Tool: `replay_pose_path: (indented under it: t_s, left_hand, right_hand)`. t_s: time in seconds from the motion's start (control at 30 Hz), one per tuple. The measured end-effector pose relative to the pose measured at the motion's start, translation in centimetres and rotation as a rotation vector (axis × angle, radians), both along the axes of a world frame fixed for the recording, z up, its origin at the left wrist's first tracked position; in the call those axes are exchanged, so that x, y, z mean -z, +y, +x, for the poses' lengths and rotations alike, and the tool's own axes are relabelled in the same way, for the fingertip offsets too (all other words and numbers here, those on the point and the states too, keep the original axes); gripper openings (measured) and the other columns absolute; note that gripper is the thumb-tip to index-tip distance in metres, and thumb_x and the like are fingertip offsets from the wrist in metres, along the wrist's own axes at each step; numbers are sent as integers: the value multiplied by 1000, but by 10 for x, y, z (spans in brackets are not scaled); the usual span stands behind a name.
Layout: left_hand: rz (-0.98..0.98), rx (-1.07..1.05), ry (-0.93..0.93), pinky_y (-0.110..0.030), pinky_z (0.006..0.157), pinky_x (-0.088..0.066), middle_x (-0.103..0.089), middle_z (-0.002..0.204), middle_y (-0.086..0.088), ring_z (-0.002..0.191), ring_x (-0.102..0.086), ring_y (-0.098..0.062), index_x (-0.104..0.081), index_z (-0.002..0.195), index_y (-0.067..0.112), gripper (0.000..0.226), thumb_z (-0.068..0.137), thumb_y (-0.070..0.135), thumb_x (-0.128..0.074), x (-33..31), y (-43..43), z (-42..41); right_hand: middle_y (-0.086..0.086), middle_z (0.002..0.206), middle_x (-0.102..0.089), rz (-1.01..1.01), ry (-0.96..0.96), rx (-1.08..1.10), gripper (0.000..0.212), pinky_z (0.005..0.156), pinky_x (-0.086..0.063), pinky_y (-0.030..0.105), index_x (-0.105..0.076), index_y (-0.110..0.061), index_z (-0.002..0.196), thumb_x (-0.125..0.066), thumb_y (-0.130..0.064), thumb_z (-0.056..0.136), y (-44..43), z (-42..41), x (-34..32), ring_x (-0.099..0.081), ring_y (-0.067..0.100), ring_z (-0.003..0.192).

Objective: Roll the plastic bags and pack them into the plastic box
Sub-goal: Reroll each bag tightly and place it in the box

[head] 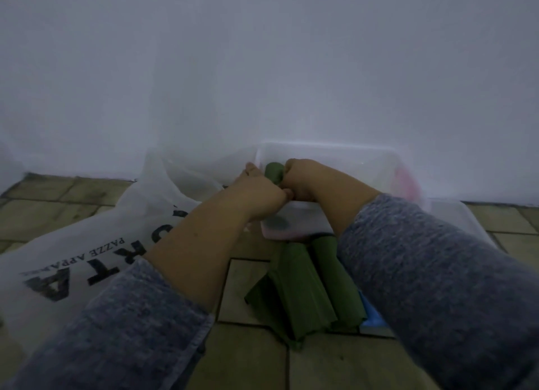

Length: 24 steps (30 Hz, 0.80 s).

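Observation:
A clear plastic box stands on the tiled floor against the white wall. Over its near left corner both my hands hold a rolled green plastic bag upright. My left hand presses against the roll from the left, and my right hand grips it from the right. Something pink shows through the box's right wall. Folded green bags lie on the floor in front of the box, between my forearms. A blue bag peeks out beneath them.
A large white plastic bag with black lettering is spread on the floor at the left, partly under my left arm. A clear lid or tray lies to the box's right. The white wall rises directly behind the box.

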<state>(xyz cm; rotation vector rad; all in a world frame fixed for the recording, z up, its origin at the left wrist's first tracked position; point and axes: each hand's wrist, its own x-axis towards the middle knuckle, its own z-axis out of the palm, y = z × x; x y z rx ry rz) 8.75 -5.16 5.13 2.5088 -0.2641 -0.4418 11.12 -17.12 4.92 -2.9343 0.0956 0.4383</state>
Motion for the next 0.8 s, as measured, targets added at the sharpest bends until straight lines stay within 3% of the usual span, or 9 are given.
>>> replay_pose_path:
  t_s: [0.1,0.2,0.33,0.4,0.47,0.53,0.6,0.7,0.8]
  left_hand:
    - [3,5,1,-43,110,-32,-13,157,-18,137,-31,-35,13,148,2,100,90,48,-55,-4,0,-3]
    - [-20,-27,-10,-46,109,-32,-15,157,-19,137,-31,-36,9,149,4,101,88,50,-57,-4,-2,-5]
    - [-120,-62,-75,-47,103,-40,-31,150,-17,130,-41,-35,-14,149,7,93,84,58,-57,3,8,-12]
    - [-166,-45,-144,-48,100,-43,-37,146,-14,126,-44,-31,-23,146,8,92,80,61,-59,6,22,-27]
    - [-145,-32,-154,-48,101,-42,-38,143,-13,125,-44,-30,-26,144,11,87,79,57,-63,17,39,-51]
    - [81,3,-126,-46,104,-37,-32,146,-12,130,-38,-31,-25,144,14,88,77,57,-62,39,58,-85]
    - [340,116,-47,-42,104,-36,-27,150,-10,133,-34,-29,-22,145,15,94,74,65,-58,62,73,-124]
    - [473,233,114,-42,104,-35,-11,156,-11,138,-24,-29,-18,147,15,96,73,60,-58,83,82,-163]
    - [498,222,105,-47,112,-27,7,158,-12,144,-6,-34,-5,151,12,105,74,55,-62,85,81,-175]
  right_hand:
    - [16,142,-40,-6,-24,-8,49,103,-33,36,-40,-3,137,-48,-26,95,0,-6,-6,-40,33,128]
    - [13,127,-55,77,-119,31,37,96,-41,33,-55,-7,124,-56,-25,92,-5,-21,-16,-53,27,114]
    - [2,91,-66,484,-505,210,12,69,-43,26,-68,-14,89,-63,-23,83,-23,-69,-35,-57,15,80]
    - [1,82,-65,470,-640,263,9,66,-39,25,-64,-15,79,-60,-22,82,-36,-105,-33,-57,16,76]
    - [3,81,-63,334,-603,294,9,66,-36,24,-59,-20,73,-59,-24,81,-51,-141,-16,-57,19,76]
    - [5,92,-65,192,-364,330,8,70,-41,26,-60,-25,85,-61,-30,79,-61,-174,13,-61,23,87]
    - [7,114,-62,86,-147,342,32,83,-44,29,-56,-23,113,-58,-33,83,-62,-196,41,-59,25,104]
    - [14,120,-59,78,-192,352,39,91,-46,37,-43,-18,128,-45,-30,91,-52,-205,57,-56,30,106]
    - [17,122,-60,94,-149,354,52,91,-45,35,-30,-10,139,-48,-23,92,-44,-206,55,-59,30,108]
